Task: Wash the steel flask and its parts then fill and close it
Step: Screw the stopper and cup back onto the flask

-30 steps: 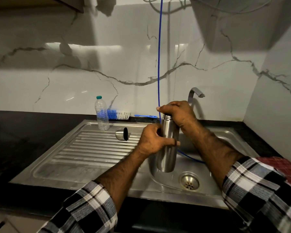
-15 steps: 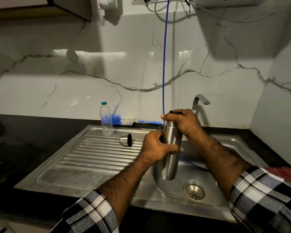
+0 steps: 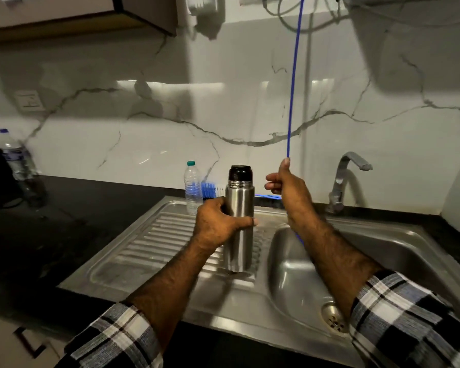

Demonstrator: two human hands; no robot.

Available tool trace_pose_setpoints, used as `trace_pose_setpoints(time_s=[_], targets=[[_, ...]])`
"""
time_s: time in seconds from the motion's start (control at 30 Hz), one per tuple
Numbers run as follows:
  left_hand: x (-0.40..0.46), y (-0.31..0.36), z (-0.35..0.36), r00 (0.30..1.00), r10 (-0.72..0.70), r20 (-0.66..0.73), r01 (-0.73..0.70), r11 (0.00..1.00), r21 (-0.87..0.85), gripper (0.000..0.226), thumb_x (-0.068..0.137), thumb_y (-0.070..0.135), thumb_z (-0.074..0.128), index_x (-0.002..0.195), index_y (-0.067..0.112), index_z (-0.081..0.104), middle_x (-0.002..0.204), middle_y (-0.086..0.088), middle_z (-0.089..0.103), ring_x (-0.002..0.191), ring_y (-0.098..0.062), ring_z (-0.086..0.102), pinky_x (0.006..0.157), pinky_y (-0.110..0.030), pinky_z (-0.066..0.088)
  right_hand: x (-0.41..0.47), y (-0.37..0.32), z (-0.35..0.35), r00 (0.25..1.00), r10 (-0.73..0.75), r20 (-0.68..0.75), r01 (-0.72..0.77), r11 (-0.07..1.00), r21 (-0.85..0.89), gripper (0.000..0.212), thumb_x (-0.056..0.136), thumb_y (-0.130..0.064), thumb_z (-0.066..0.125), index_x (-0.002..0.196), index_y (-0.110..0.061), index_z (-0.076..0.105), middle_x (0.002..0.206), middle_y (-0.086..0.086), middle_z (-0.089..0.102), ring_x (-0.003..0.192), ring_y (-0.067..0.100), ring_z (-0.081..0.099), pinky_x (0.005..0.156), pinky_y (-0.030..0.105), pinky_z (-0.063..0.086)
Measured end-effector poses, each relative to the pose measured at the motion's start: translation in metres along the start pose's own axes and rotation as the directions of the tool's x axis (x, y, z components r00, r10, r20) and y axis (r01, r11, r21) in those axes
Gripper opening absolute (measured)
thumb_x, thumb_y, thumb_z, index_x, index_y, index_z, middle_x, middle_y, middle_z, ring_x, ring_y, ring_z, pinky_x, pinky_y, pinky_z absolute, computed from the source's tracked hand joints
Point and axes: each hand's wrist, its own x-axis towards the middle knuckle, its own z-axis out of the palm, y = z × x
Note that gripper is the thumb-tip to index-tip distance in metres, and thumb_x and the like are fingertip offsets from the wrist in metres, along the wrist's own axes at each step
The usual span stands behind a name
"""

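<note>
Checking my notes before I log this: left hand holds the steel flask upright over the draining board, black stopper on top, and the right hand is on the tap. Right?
Not quite. In the head view the right hand holds the blue tube, not the tap, which stands untouched. The rest holds: the left hand holds the steel flask, black stopper on.

White marble wall (image 3: 170,144), grey veins, glare streaks. Wall switch (image 3: 29,101) left. Cupboard (image 3: 77,11) overhead. Black table (image 3: 64,208).

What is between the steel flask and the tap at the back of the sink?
In the head view, the right hand lies between the steel flask and the tap, pinching the blue tube that hangs from above.
</note>
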Motion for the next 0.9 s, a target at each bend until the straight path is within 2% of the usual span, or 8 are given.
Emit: trace_pose_setpoints(time_s=[0.13, 0.23, 0.33, 0.43, 0.6, 0.67, 0.8, 0.9], targets=[[0.021, -0.027, -0.052, 0.989, -0.082, -0.123, 0.084, 0.996, 0.016, 0.059, 0.057, 0.036, 0.104, 0.106, 0.021, 0.073, 0.094, 0.005, 0.076, 0.083, -0.009, 0.074, 0.074, -0.028, 0.062, 0.017, 0.033, 0.048, 0.996, 0.075, 0.051, -0.068, 0.990, -0.122, 0.062, 0.110, -0.058, 0.035, 0.096, -0.015, 0.077, 0.091, 0.004, 0.076, 0.088, 0.021, 0.066, 0.074, 0.033, 0.045], [0.038, -0.044, -0.081, 0.972, -0.114, -0.207, 0.125, 0.991, 0.040, 0.061, 0.057, 0.039, 0.103, 0.106, 0.019, 0.075, 0.091, 0.006, 0.075, 0.082, -0.008, 0.074, 0.070, -0.025, 0.061, 0.032, 0.061, 0.081, 0.990, 0.009, 0.138, 0.038, 0.942, -0.334, 0.043, 0.099, -0.052, 0.055, 0.088, -0.016, 0.075, 0.094, 0.006, 0.076, 0.100, 0.033, 0.069, 0.093, 0.043, 0.050], [0.049, -0.059, -0.102, 0.956, -0.139, -0.258, 0.156, 0.987, 0.047, 0.061, 0.054, 0.043, 0.104, 0.102, 0.019, 0.075, 0.089, 0.006, 0.076, 0.080, -0.009, 0.075, 0.071, -0.029, 0.063, 0.033, 0.082, 0.105, 0.960, 0.003, 0.279, 0.196, 0.705, -0.682, 0.039, 0.082, -0.058, 0.068, 0.112, -0.034, 0.070, 0.123, -0.006, 0.069, 0.124, 0.026, 0.060, 0.110, 0.051, 0.038], [0.055, -0.072, -0.115, 0.950, -0.151, -0.274, 0.169, 0.985, 0.043, 0.059, 0.053, 0.044, 0.104, 0.100, 0.021, 0.075, 0.091, 0.004, 0.077, 0.080, -0.010, 0.076, 0.073, -0.032, 0.065, 0.031, 0.091, 0.120, 0.898, 0.014, 0.440, 0.395, 0.417, -0.819, 0.070, 0.081, -0.058, 0.072, 0.146, -0.039, 0.052, 0.150, -0.001, 0.054, 0.140, 0.028, 0.047, 0.114, 0.055, 0.029], [0.055, -0.077, -0.116, 0.956, -0.154, -0.249, 0.164, 0.986, 0.021, 0.051, 0.055, 0.042, 0.103, 0.092, 0.030, 0.069, 0.091, 0.006, 0.077, 0.082, -0.012, 0.077, 0.078, -0.038, 0.067, 0.033, 0.099, 0.127, 0.867, 0.028, 0.498, 0.488, 0.159, -0.858, 0.058, 0.088, -0.049, 0.061, 0.144, -0.038, 0.052, 0.141, 0.000, 0.061, 0.132, 0.030, 0.052, 0.108, 0.056, 0.032], [0.053, -0.072, -0.107, 0.959, -0.161, -0.231, 0.166, 0.986, 0.003, 0.051, 0.055, 0.041, 0.103, 0.090, 0.031, 0.068, 0.091, 0.006, 0.076, 0.083, -0.012, 0.076, 0.080, -0.039, 0.067, 0.031, 0.098, 0.116, 0.885, -0.027, 0.464, 0.457, 0.233, -0.858, 0.046, 0.088, -0.046, 0.063, 0.133, -0.036, 0.057, 0.130, 0.000, 0.066, 0.123, 0.029, 0.059, 0.104, 0.051, 0.037], [0.047, -0.054, -0.072, 0.974, -0.147, -0.175, 0.146, 0.989, -0.017, 0.055, 0.054, 0.041, 0.103, 0.096, 0.027, 0.070, 0.094, 0.005, 0.077, 0.086, -0.014, 0.077, 0.082, -0.041, 0.067, 0.029, 0.090, 0.062, 0.955, 0.002, 0.298, 0.173, 0.810, -0.561, 0.047, 0.072, -0.038, 0.082, 0.112, -0.035, 0.057, 0.095, -0.001, 0.072, 0.086, 0.021, 0.073, 0.083, 0.039, 0.062], [0.038, -0.031, -0.035, 0.985, -0.123, -0.119, 0.119, 0.992, -0.045, 0.054, 0.054, 0.040, 0.103, 0.093, 0.030, 0.069, 0.093, 0.006, 0.077, 0.085, -0.014, 0.077, 0.082, -0.041, 0.067, 0.021, 0.078, 0.006, 0.976, 0.052, 0.212, 0.048, 0.896, -0.441, 0.058, 0.072, -0.030, 0.095, 0.118, -0.023, 0.061, 0.098, -0.002, 0.066, 0.082, 0.015, 0.068, 0.072, 0.028, 0.059]])
